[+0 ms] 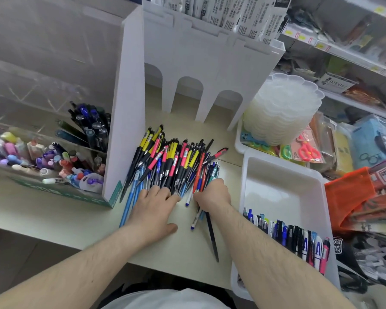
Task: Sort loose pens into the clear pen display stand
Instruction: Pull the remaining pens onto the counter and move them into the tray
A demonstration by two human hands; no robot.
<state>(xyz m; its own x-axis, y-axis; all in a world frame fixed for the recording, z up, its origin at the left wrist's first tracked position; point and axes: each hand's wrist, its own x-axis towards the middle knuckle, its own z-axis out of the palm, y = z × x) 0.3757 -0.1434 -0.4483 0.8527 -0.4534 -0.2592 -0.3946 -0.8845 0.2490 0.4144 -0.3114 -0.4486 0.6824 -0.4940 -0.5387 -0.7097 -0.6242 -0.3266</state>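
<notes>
A heap of loose pens [174, 161], black with yellow, pink, red and blue barrels, lies on the beige counter [76, 215]. My left hand [154, 208] lies flat on the near ends of the heap, fingers straight, thumb spread. My right hand [211, 194] is curled round a few pens [196, 217] at the heap's right side, among them a long black one [212, 237] sticking out toward me. The clear pen display stand [45, 90] stands at the left, with dark blue pens [94, 126] and several small colourful items in its compartments.
A white divider rack [187, 63] stands behind the heap. A white tray [283, 197] at the right holds a row of pens [294, 237] along its near side. Stacked clear palettes [283, 108], packaged scissors [308, 150] and store shelves fill the right.
</notes>
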